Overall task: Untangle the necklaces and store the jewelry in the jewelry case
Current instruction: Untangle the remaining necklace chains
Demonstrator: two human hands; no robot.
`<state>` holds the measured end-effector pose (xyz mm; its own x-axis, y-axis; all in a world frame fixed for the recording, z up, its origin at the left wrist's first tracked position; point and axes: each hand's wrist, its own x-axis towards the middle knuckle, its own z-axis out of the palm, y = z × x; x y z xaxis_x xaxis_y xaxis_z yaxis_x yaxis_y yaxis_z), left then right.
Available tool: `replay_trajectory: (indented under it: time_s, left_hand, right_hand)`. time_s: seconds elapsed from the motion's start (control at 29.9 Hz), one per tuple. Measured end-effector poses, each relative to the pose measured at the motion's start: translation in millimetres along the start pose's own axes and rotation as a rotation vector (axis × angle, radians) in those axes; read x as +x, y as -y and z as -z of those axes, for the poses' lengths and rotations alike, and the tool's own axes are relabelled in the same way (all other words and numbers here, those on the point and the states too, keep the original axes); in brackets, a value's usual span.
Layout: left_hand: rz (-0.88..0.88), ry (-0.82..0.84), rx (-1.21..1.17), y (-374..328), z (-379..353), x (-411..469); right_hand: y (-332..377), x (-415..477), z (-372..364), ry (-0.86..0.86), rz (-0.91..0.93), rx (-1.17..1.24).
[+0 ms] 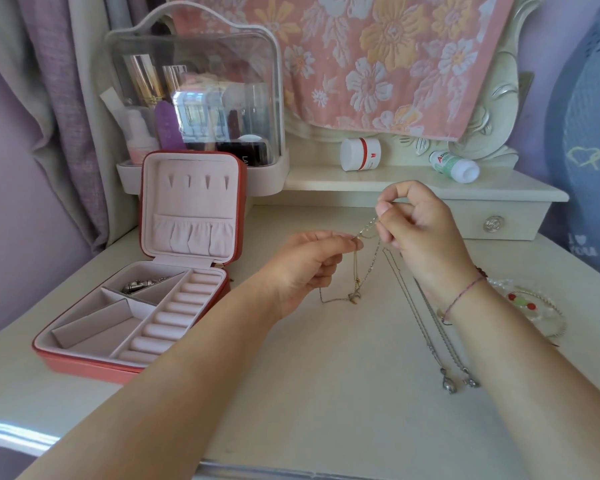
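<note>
Thin tangled necklaces [355,271] hang between my hands above the cream dresser top. My left hand [309,265] pinches the chains at their upper knot. My right hand [416,223] pinches the same chains a little higher and to the right. A gold chain with a small pendant [354,297] droops onto the table below. Two silver chains run under my right wrist and end in pendants [459,381] on the table. The red jewelry case [84,365] stands open at the left, with a metal piece [139,285] in one rear compartment.
A clear cosmetics organiser [194,91] stands behind the case. A white jar [360,154] and a small bottle [454,166] lie on the raised shelf with a drawer [492,223]. A beaded bracelet and a hoop [527,304] lie at the right.
</note>
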<state>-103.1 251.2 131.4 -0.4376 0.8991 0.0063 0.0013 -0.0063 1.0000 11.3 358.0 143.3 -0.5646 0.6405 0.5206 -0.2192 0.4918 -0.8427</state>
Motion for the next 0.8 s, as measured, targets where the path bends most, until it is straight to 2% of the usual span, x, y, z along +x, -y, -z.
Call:
replay_trajectory:
  time_s: [0.2, 0.6, 0.8]
  left_hand:
    - [-0.01, 0.062, 0.015, 2, -2, 0]
    - [-0.169, -0.03, 0.203, 7, -5, 0]
    - [-0.188, -0.046, 0.18, 7, -3, 1]
  right_hand:
    - [3, 1, 2, 0.019, 0.028, 0.005]
    - [11, -2, 1, 0.103, 0.037, 0.091]
    - [12, -2, 1, 0.099, 0.026, 0.123]
